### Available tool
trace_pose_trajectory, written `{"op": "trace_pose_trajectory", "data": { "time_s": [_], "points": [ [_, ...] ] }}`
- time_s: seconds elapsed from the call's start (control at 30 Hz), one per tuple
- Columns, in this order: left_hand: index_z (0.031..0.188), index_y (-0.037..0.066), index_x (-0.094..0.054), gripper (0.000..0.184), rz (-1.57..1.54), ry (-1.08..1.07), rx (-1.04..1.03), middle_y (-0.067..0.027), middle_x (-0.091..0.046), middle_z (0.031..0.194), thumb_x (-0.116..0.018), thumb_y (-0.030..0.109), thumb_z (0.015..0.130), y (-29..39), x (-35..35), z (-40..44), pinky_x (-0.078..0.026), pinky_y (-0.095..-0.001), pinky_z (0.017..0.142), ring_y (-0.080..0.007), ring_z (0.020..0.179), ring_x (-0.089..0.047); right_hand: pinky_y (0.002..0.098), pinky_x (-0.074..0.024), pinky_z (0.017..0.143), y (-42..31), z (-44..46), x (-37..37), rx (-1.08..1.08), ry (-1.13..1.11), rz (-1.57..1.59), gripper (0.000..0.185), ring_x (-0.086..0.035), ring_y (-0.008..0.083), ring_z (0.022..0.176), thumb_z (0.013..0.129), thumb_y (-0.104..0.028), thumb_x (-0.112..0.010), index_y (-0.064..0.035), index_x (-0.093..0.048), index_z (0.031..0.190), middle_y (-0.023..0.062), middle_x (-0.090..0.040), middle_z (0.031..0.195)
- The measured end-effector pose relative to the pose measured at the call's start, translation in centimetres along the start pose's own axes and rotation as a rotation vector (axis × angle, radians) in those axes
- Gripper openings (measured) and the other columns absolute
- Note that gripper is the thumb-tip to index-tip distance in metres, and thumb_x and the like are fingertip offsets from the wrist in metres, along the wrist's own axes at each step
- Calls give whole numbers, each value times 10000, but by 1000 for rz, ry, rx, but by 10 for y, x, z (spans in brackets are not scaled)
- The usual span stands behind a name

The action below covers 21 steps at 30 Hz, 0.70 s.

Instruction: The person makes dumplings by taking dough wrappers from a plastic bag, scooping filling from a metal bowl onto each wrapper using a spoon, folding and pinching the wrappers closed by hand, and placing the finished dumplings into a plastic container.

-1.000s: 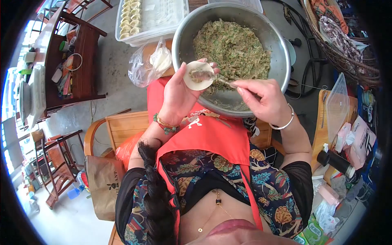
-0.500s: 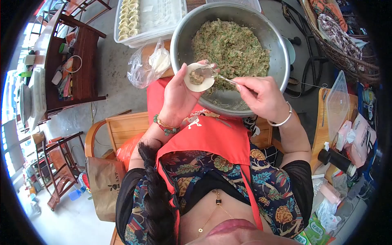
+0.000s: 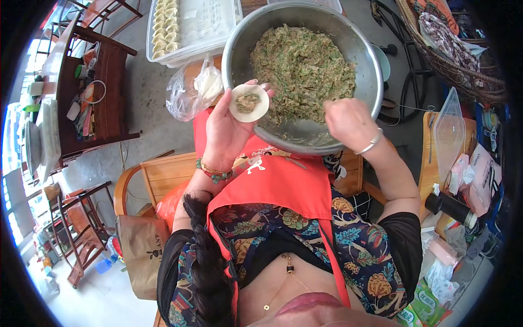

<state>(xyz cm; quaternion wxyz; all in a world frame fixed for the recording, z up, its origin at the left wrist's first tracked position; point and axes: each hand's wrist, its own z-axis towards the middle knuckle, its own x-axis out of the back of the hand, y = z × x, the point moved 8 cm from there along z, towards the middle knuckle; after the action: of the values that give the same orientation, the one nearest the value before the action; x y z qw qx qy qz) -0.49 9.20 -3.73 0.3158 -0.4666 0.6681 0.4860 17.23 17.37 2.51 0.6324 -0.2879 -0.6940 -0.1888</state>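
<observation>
A round dumpling wrapper [image 3: 259, 111] rests on the fingers of my left hand [image 3: 226, 133], tilted towards me, with a lump of filling [image 3: 248, 102] in its middle. The left thumb presses the wrapper's edge. My right hand [image 3: 351, 124] is closed in a fist over the right side of the big metal bowl [image 3: 376, 82], against the green-flecked minced filling [image 3: 305, 71]. The metal spoon seen in this hand a moment ago is hidden now, behind the fist or in the filling.
Left of the bowl stand a plastic bag with dough wrappers [image 3: 208, 86] and a plastic tray [image 3: 210, 27] with rows of folded dumplings [image 3: 165, 27]. A wicker basket [image 3: 436, 65] is at upper right. A wooden bench [image 3: 171, 177] lies below the bowl.
My right hand has drawn the spoon away from the wrapper and moved right, over the filling. The filling lump stays on the wrapper, and my left hand has shifted slightly left.
</observation>
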Motion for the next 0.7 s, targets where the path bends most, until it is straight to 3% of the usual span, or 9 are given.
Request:
{"op": "trace_pose_trajectory", "data": {
  "time_s": [0.2,0.27,0.33,0.37,0.43,0.47,0.53,0.57,0.7],
  "points": [
    [1337,-50,-429,517,10,2,-10,-219,-521,1338,-293,358,1049,2,1,-2,-387,-435,1097,-358,1298,-474,421,-547,588,-17,12,-52,105,-12,-42,119,-688,331,652,718,-86,-577,-21,-671,683,173,-662,677],
    [1336,-51,-429,525,-11,-5,-2,-221,-519,1341,-286,365,1050,2,-1,-3,-390,-435,1095,-360,1295,-478,421,-547,629,-17,10,-59,70,-109,-87,152,-691,321,691,745,-163,-638,-18,-671,770,163,-674,714],
    [1335,-53,-428,531,-9,-4,5,-221,-522,1337,-280,369,1050,2,-4,-3,-394,-434,1092,-363,1294,-479,405,-527,748,-15,6,-50,32,-139,4,330,-671,303,860,752,-263,-697,5,-649,939,162,-675,917],
    [1334,-55,-427,536,-9,-1,14,-221,-525,1332,-275,374,1050,2,-4,-4,-398,-433,1090,-366,1292,-480,405,-527,748,-19,6,-38,36,-138,1,330,-671,303,860,752,-263,-697,5,-649,939,162,-675,917],
    [1332,-55,-432,542,1,-26,18,-212,-535,1321,-268,379,1051,0,-6,-3,-404,-431,1085,-352,1282,-491,392,-476,848,-40,7,18,167,211,85,456,-593,279,1023,751,-306,-719,-12,-607,1081,132,-602,1116],
    [1330,-56,-436,549,16,-53,27,-203,-544,1311,-261,384,1053,-2,-8,-3,-409,-430,1081,-339,1272,-503,392,-476,848,-45,10,24,169,210,85,456,-593,279,1023,751,-306,-719,-12,-607,1081,132,-602,1116],
    [1328,-54,-443,555,0,-50,34,-190,-552,1302,-255,392,1054,-5,-8,-3,-422,-425,1065,-314,1249,-523,385,-446,880,-74,4,47,485,386,231,339,-543,258,1080,787,-217,-682,-51,-632,1078,93,-547,1189],
    [1326,-52,-449,562,-14,-48,44,-178,-560,1294,-250,399,1056,-8,-8,-3,-434,-420,1050,-290,1226,-542,390,-435,892,-82,2,49,546,479,259,241,-540,250,1077,797,-181,-648,-77,-659,1015,76,-562,1173],
    [1318,-28,-473,575,-29,-109,78,-130,-581,1263,-238,428,1058,-14,-16,-7,-477,-394,974,-228,1144,-580,398,-410,927,-91,9,47,570,512,303,124,-522,252,1120,782,-161,-629,-83,-674,868,55,-565,1206]
  ]
}}
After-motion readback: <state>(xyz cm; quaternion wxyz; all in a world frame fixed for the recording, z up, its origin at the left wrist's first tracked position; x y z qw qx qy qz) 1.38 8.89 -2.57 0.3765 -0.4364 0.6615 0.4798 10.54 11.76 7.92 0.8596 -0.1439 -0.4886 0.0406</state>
